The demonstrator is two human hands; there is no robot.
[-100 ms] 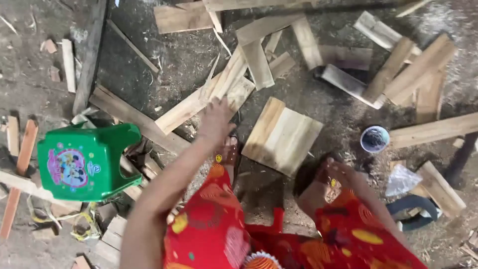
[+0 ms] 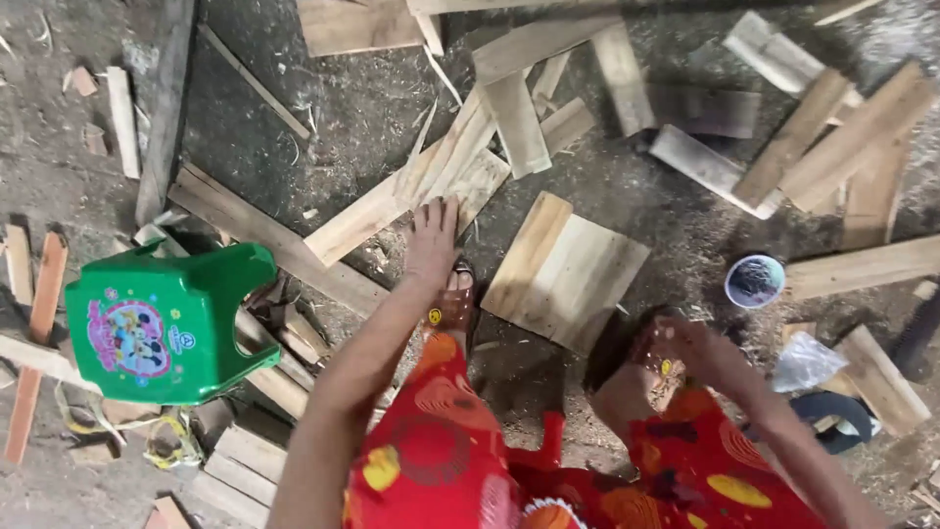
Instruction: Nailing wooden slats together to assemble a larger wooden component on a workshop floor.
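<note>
**Inspector:** Your left hand is stretched forward, fingers spread and flat, its fingertips touching the near end of a long pale plank that lies slantwise on the dirt ground. Nothing is clasped; the hand is released.

**Operator:** And the right?

**Inspector:** Your right hand is drawn in close above your right foot, fingers curled. It is blurred, so I cannot tell whether it grips anything. Between your two hands lies a flat square wooden panel of joined boards, just beside your left sandal.

**Operator:** Labels, packages?

**Inspector:** On your left stands a green plastic stool with a round pink cartoon sticker on its seat, resting on scrap wood. Near your right hand, a crumpled clear plastic bag lies on the ground beside a short board.

**Operator:** Containers?

**Inspector:** One small round tin, white-rimmed and open, sits on the ground to the right of the panel, touching the end of a plank. Its inside looks dark; I cannot make out the contents. Loose offcuts are heaped toward the far right of the ground.
</note>
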